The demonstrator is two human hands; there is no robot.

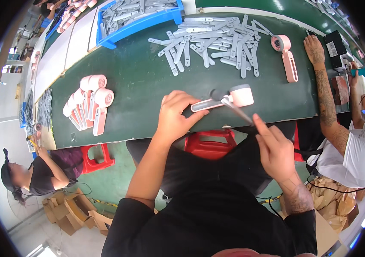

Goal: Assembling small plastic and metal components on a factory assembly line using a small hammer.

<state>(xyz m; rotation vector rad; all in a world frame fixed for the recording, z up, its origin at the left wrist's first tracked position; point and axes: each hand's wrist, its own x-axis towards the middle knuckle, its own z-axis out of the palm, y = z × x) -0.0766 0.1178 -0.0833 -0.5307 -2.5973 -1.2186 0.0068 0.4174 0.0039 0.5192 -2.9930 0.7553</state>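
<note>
A pink handheld fan (241, 96) with a grey insert along its handle lies on the green table in front of me. My left hand (176, 113) grips the end of its handle between thumb and fingers. In my right hand (276, 150) is a small hammer (240, 112), its forefinger stretched along the shaft. The dark hammer head, smeared by motion, is over the handle near the fan's round head; whether it touches cannot be told. Beyond lies a loose pile of grey plastic strips (208, 38).
Several pink fans (90, 100) are grouped on the left. Another pink fan (286, 58) lies at the right, near a co-worker's tattooed arm (326, 94). A blue bin (141, 23) of grey strips stands at the back. Another person (45, 171) sits at the left.
</note>
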